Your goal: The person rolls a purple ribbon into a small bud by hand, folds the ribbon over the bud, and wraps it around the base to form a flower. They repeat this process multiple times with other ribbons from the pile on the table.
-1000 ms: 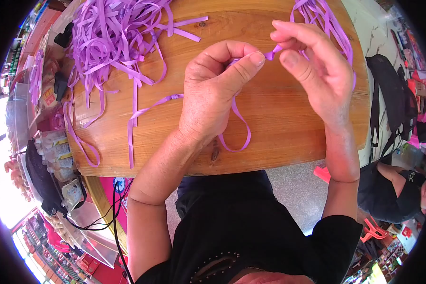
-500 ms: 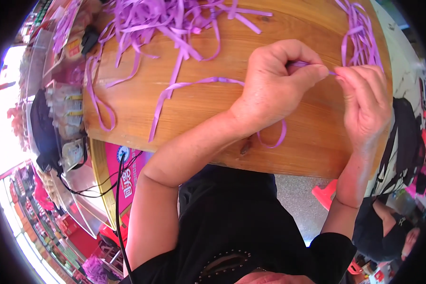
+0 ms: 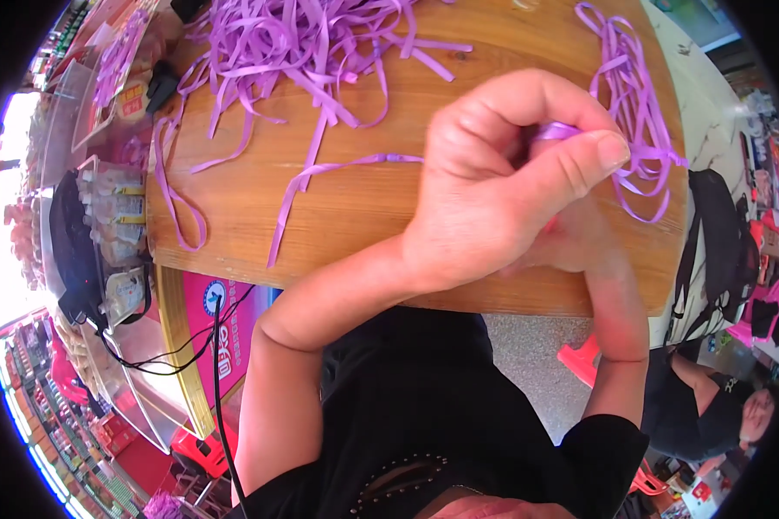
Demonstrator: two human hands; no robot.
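My left hand (image 3: 502,186) is raised over the wooden table, its thumb and forefinger pinched together. A purple ribbon (image 3: 554,131) shows inside the curl of its fingers. From behind that hand, a length of the same kind of ribbon (image 3: 337,163) runs left across the tabletop, with its end hanging toward the near edge. My right hand (image 3: 576,238) is lower and behind the left one, which covers its fingers, so what it holds does not show.
A tangled heap of purple ribbons (image 3: 294,52) lies at the far left of the wooden table (image 3: 355,216). A looped bundle of ribbons (image 3: 636,112) lies at the right. A black bag (image 3: 710,251) stands beyond the right edge. Black cables (image 3: 219,363) hang at the left; a person (image 3: 697,406) is at lower right.
My right hand has left the ribbon tip at the right and moved left and nearer, behind my left hand. The left hand keeps its pinch. The whole view has shifted slightly.
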